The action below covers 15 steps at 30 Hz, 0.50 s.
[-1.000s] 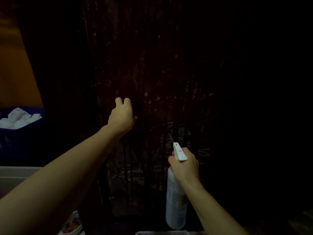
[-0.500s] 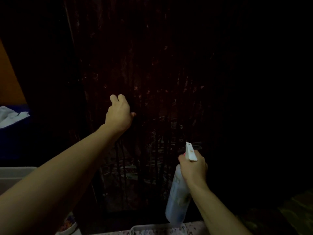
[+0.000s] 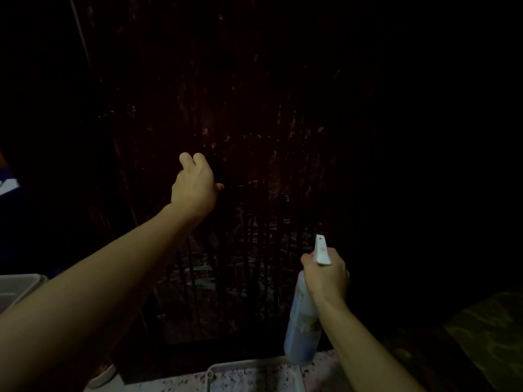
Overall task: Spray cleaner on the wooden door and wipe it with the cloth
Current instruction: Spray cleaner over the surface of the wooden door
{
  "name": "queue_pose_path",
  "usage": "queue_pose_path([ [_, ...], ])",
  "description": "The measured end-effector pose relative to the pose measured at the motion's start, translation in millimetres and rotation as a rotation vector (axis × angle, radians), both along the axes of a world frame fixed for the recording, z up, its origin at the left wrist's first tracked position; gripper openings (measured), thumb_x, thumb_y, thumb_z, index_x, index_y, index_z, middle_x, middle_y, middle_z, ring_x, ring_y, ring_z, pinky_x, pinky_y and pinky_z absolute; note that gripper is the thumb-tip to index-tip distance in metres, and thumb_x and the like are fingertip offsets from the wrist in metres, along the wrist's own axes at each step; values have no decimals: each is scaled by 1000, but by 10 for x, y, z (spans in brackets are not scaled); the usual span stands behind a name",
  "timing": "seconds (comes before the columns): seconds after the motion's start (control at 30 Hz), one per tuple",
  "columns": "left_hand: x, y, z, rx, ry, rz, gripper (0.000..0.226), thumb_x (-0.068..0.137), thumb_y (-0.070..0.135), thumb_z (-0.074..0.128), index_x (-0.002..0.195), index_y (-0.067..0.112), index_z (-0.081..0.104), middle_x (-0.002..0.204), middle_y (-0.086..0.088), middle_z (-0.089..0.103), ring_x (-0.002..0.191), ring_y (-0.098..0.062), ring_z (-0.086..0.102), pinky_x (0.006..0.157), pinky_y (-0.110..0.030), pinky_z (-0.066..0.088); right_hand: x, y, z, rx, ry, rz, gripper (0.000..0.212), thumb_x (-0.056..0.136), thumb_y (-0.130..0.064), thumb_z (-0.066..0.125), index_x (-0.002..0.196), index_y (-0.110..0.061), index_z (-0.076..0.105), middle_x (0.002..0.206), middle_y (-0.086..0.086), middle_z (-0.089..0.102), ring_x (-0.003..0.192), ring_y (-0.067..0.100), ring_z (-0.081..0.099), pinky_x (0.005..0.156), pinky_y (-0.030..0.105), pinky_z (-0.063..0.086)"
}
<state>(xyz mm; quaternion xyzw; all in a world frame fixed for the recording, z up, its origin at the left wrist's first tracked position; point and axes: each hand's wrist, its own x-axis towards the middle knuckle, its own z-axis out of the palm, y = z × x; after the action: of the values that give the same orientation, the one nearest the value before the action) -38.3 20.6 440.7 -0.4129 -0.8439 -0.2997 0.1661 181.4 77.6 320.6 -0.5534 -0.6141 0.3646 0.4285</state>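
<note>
We judge the task to be in its middle: the wooden door [image 3: 268, 137] in front of us already carries wet runs and pale smears over its lower half, so spray has gone on; the upper half looks dry and dull, though the light is too poor to be sure. The left hand [image 3: 195, 188] is up against the door with its fingers curled round something dark — most likely the cloth, but it is lost against the dark wood and we cannot tell for certain. The right hand [image 3: 325, 278] grips the neck of the spray bottle [image 3: 304, 315], fingers wrapped round it under the white trigger head, nozzle aimed at the door, bottle held low and clear of the wood; whether a finger is on the trigger we cannot see. What is left, as we read it: wiping down the streaked lower part, and perhaps spraying higher up.

By count — one door, one spray bottle, two hands; one pale tray [image 3: 254, 374] at the bottom edge, one grey bin [image 3: 19, 284] at the left, and one small bowl [image 3: 106, 374] half hidden beneath the left forearm.
</note>
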Motion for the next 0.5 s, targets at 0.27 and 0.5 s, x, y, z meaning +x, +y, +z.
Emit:
queue_pose_path([
  [0.27,17,-1,-31,-70,10,-39,49,86,24,70,118,6,38,126,-18,34,77,-26,51,63,-30,41,-47,-87,-195,-47,-63,60,9,84,-24,64,84,-20,56,72,-7,53,81,23,56,82,40,50],
  [0.5,-72,-150,-71,-151,51,-93,50,85,21,70,121,11,37,125,-15,35,87,-34,56,64,-32,39,-283,-343,-363,-19,-64,240,13,82,-28,66,89,-22,55,82,-4,60,83,20,58,87,43,48],
])
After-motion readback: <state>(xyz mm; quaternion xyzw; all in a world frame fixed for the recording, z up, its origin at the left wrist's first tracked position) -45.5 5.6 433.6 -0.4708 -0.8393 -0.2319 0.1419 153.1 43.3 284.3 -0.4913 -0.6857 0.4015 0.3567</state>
